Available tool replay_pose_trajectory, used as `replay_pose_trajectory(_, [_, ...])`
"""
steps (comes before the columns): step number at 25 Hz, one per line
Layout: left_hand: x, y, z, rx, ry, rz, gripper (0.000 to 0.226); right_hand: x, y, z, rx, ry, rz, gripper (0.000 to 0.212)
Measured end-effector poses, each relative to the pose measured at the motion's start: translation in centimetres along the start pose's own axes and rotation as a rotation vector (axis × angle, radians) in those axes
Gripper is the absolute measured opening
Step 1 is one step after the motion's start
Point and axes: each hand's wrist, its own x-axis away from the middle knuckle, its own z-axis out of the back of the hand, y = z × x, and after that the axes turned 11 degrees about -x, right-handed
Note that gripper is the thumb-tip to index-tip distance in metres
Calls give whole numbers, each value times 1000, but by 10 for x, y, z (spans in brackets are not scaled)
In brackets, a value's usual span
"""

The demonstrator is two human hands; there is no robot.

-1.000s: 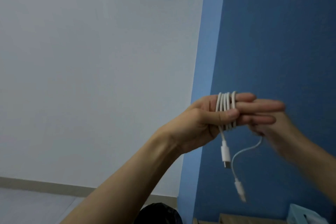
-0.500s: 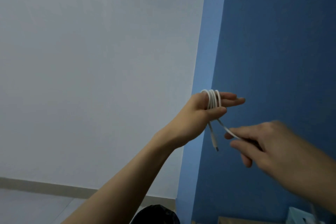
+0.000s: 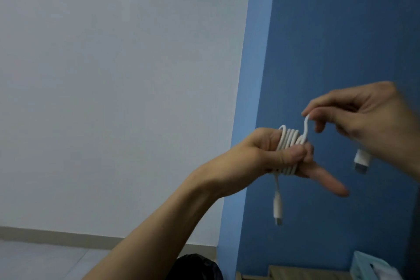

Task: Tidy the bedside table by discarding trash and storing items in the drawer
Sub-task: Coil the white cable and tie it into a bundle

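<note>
A white charging cable is coiled in several loops around the fingers of my left hand, which is raised in front of the blue wall with the thumb pressed on the coil. One plug dangles below that hand. My right hand is above and to the right, pinching the free end of the cable between thumb and forefinger. The other plug hangs under the right hand, blurred.
A black bin bag shows at the bottom edge. A strip of the wooden bedside table and a pale blue tissue box sit at the bottom right. A white wall fills the left side.
My right hand has risen from below the coil to above it, carrying the free end over the top. The left hand has curled its fingers around the coil.
</note>
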Motion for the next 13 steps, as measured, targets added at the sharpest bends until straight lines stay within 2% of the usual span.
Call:
replay_pose_trajectory(4, [0, 2, -6, 195, 71, -36, 28, 8, 10, -10, -162, 45, -147, 8])
replay_pose_trajectory(7, [-4, 4, -11, 282, 108, -53, 37, 9, 20, -17, -292, 94, -278, 27])
replay_pose_trajectory(9, [-7, 7, -13, 329, 166, -70, 36, 13, 24, -25, -309, 154, -370, 29])
replay_pose_trajectory(11, [-9, 9, -11, 362, 240, -68, 34, 21, 24, -33, -274, 105, -405, 41])
replay_pose_trajectory(13, [-9, 7, -6, 340, 322, -44, 34, 32, 20, -37, -309, -8, -416, 35])
